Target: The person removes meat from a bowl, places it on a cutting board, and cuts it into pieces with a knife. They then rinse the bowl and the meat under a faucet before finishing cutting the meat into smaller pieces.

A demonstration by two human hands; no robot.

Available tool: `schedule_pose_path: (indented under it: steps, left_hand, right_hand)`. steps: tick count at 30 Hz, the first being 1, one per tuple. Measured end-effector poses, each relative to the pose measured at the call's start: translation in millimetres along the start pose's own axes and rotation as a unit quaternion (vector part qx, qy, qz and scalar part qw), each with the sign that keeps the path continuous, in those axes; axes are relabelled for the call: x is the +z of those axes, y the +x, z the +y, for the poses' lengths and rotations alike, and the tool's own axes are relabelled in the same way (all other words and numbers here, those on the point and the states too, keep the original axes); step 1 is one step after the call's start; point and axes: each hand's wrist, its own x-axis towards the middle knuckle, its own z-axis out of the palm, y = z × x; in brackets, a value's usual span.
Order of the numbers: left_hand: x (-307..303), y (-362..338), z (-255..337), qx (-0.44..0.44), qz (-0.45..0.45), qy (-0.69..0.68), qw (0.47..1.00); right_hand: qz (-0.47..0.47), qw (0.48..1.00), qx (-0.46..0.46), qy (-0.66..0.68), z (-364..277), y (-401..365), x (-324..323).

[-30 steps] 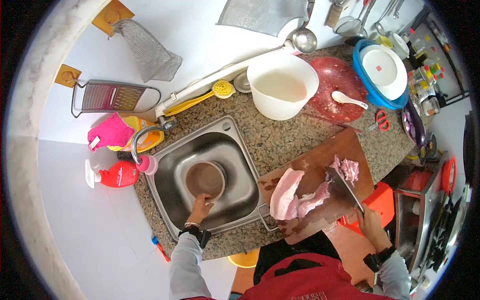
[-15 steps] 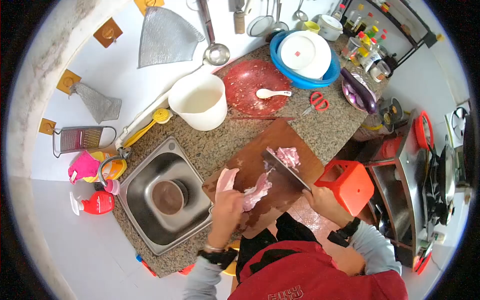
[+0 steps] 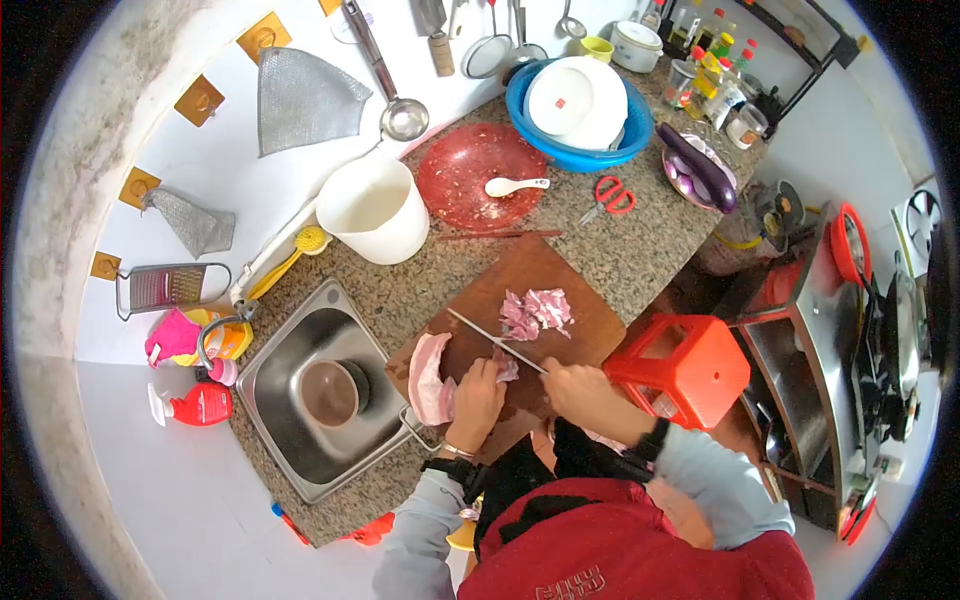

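A wooden cutting board [image 3: 520,268] lies at the counter's front edge. My right hand [image 3: 582,392] is closed round the handle of a kitchen knife [image 3: 492,338], whose blade points to the upper left across the board. Just below the blade, my left hand [image 3: 477,405] presses with bent fingers on a piece of raw meat [image 3: 508,367], partly hidden beneath them. Left of that hand lies a larger pale pink strip of meat [image 3: 429,378]. Beyond the knife sits a small heap of cut meat slices [image 3: 537,313].
To the left is a steel sink [image 3: 290,440] with a round pot [image 3: 333,392] in it. Behind the board stand a white bucket [image 3: 372,210], a red plate [image 3: 470,160] with a spoon, and scissors [image 3: 610,198]. A red stool [image 3: 700,370] stands at the right.
The knife has moved left, from beside the slices to the piece under my left hand, its blade now flatter across the board. My left hand has shifted right, away from the pale strip.
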Motion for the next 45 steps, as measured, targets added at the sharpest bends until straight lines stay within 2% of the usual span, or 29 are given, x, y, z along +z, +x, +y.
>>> schedule_pose_path:
  steps: [5, 7, 9, 10, 11, 12, 14, 15, 21, 23, 25, 33, 38, 45]
  left_hand:
    - [-9, -8, 1, -0.01, 0.043, -0.096, 0.994]
    - [-14, -11, 4, -0.111, 0.147, -0.255, 0.949]
    - [-20, -4, 16, -0.12, 0.175, -0.268, 0.94]
    - [-26, 0, 22, -0.13, 0.203, -0.28, 0.929]
    - [-22, 3, 16, -0.049, 0.197, -0.177, 0.963]
    - [-18, 1, 14, -0.05, 0.202, -0.177, 0.962]
    - [-10, -3, 20, 0.004, 0.096, 0.018, 0.995]
    - [-2, -6, 15, -0.005, 0.07, 0.051, 0.996]
    - [-10, -1, 18, 0.015, 0.141, 0.03, 0.989]
    - [-6, 11, 23, 0.035, 0.139, 0.016, 0.99]
    - [-2, 19, 22, 0.055, 0.14, 0.002, 0.989]
    - [11, 22, 11, 0.035, 0.112, 0.004, 0.993]
    - [10, 21, 12, 0.019, 0.107, 0.004, 0.994]
    - [15, 19, 5, -0.001, 0.093, 0.005, 0.996]
  right_hand:
    - [0.025, 0.999, -0.009, 0.029, -18, 36, 10]
    - [0.038, 0.998, -0.004, 0.046, -12, 30, 14]
    - [0.049, 0.997, -0.005, 0.06, -3, 22, 12]
    - [0.025, 0.998, 0.02, 0.053, 3, 17, 8]
    - [0.001, 0.998, 0.045, 0.045, 10, 12, 4]
    - [0.001, 0.998, 0.041, 0.042, 17, 5, 2]
    - [0.031, 0.997, 0.036, 0.061, 31, -14, 0]
    - [0.03, 0.997, 0.035, 0.059, 33, -21, -2]
    - [0.067, 0.997, 0.013, 0.036, 33, -54, -7]
    - [0.094, 0.995, -0.018, 0.023, 35, -59, -1]
    - [0.088, 0.996, -0.007, 0.029, 31, -61, -5]
    - [0.085, 0.996, -0.015, 0.018, 35, -65, 5]
    - [0.037, 0.998, -0.039, -0.016, 32, -68, -5]
    - [0.026, 0.997, -0.061, -0.029, 38, -52, 2]
